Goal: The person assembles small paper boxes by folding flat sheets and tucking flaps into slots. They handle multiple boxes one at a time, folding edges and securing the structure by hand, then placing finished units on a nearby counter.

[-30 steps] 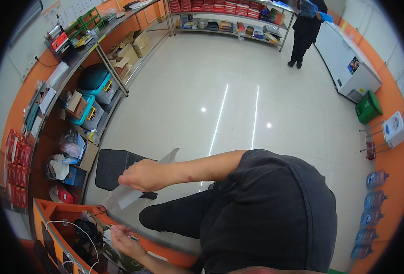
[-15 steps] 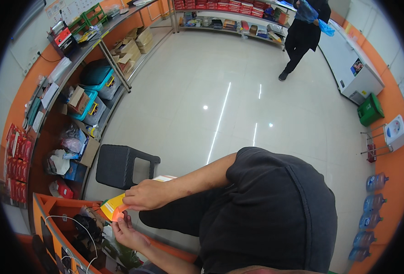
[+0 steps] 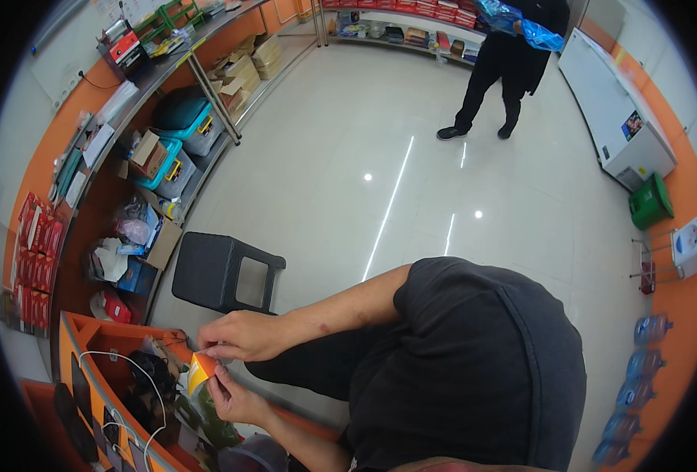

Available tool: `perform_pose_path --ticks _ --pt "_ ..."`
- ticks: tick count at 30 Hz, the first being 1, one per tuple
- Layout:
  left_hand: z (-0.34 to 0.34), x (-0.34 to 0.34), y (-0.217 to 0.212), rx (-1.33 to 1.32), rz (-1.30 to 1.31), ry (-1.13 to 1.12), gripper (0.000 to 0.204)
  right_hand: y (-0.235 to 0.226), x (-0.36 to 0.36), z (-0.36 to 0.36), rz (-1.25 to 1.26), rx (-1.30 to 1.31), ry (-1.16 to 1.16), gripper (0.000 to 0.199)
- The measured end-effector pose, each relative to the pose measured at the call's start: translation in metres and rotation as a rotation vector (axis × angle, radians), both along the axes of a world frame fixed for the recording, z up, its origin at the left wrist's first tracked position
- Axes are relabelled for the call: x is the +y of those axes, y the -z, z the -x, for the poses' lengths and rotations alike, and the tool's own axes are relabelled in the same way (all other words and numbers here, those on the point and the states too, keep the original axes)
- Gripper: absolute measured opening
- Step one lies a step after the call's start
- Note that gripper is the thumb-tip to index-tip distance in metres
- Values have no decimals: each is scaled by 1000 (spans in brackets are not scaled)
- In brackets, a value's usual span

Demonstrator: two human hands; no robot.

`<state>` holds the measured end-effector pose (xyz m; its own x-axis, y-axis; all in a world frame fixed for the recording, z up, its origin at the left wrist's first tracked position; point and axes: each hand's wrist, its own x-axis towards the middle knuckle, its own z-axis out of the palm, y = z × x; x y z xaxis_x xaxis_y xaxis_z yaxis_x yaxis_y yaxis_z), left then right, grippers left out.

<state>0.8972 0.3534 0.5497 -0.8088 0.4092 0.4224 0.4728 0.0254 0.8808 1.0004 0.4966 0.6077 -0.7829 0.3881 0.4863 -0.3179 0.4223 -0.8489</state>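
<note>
My right hand and left hand pinch the orange-and-yellow card at the open orange drawer, fingers nearly closed on it; I'd use light, level pinches to avoid creasing it.

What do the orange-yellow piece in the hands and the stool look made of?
Orange-yellow piece: likely paper or thin card, from its thin, straight edges; finish unclear.
Dark stool: probably moulded plastic, matte, one colour throughout without visible joins.
</note>
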Motion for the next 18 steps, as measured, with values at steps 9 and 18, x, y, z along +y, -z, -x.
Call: perform_pose_path --ticks 9,18 --pt "-15 -8 -12 130 -51 -17 31 7 -13 7 50 142 -93 11" --pt "-15 -12 -18 88 -44 -16 27 0 -9 1 46 118 -148 12"
